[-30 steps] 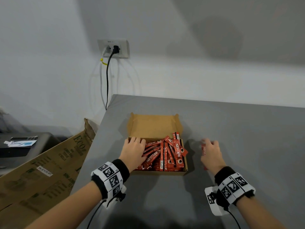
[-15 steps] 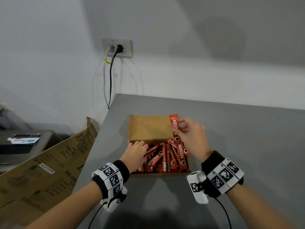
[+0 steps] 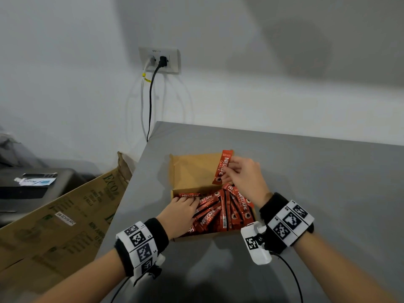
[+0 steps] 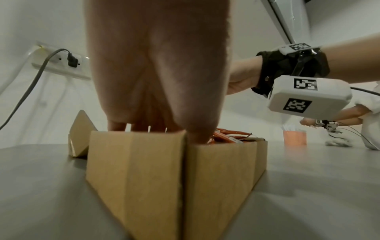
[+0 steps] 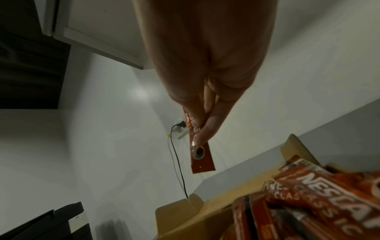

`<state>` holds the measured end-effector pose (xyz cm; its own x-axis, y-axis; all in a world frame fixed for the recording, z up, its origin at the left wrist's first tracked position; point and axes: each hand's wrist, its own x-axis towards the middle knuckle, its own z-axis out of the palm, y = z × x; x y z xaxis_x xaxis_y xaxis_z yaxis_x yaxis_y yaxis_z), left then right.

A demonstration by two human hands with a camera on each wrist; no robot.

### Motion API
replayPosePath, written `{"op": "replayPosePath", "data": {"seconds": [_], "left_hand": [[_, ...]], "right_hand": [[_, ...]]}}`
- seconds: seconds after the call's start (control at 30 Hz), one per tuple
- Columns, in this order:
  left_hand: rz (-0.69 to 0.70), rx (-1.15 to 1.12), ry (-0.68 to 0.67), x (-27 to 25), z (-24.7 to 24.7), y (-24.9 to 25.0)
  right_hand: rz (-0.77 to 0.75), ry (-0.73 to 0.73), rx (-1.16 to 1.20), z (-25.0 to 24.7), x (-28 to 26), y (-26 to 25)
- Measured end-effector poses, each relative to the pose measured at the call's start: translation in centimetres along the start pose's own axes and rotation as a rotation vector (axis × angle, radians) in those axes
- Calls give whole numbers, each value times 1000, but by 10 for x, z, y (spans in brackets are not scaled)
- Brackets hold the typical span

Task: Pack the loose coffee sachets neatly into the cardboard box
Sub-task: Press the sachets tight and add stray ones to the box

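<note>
Pressing my left hand (image 3: 182, 212) flat on the sachets (image 3: 220, 212) in the box (image 3: 188, 173), I leave its fingers relaxed. Beyond, my right hand (image 3: 244, 178) pinches one sachet (image 3: 223, 166) nearly upright above the pile, long axis toward the far wall.

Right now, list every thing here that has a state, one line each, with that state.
cardboard box: open, lid flap folded back, partly filled.
sachets in the box: lying jumbled, not aligned.
held sachet: in the air above the box, tilted.
right hand: pinches the held sachet.
left hand: fingers rest on the sachets at the box's left side.
black plug: plugged into the wall socket.
</note>
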<state>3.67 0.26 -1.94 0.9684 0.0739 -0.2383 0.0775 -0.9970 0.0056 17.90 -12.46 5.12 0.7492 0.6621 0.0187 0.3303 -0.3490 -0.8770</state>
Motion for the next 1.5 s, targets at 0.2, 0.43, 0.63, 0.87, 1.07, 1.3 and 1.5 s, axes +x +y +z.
{"op": "replayPosePath", "data": {"seconds": [0.2,0.43,0.63,0.87,1.07,1.3,1.5], "left_hand": [[40,-4,58,0,1,-10],[71,82,103,3,5,-19],[97,237,192,2,12,-17],[49,267,45,5,9,-10],[49,260,44,6,9,-15],[45,279,35,6,12,-13],[91,253,101,5,13,-20]], "right_hand": [[-44,31,84,-1,-7,-4],[-51,24,-138,11,6,-6],[-161,-244,-355,44,25,-27],[-240,-521,-702,78,38,-36],[-307,-566,-918,87,41,-45],[-321,-596,-927,84,44,-46],[-326,-587,-1045,85,43,-43]]}}
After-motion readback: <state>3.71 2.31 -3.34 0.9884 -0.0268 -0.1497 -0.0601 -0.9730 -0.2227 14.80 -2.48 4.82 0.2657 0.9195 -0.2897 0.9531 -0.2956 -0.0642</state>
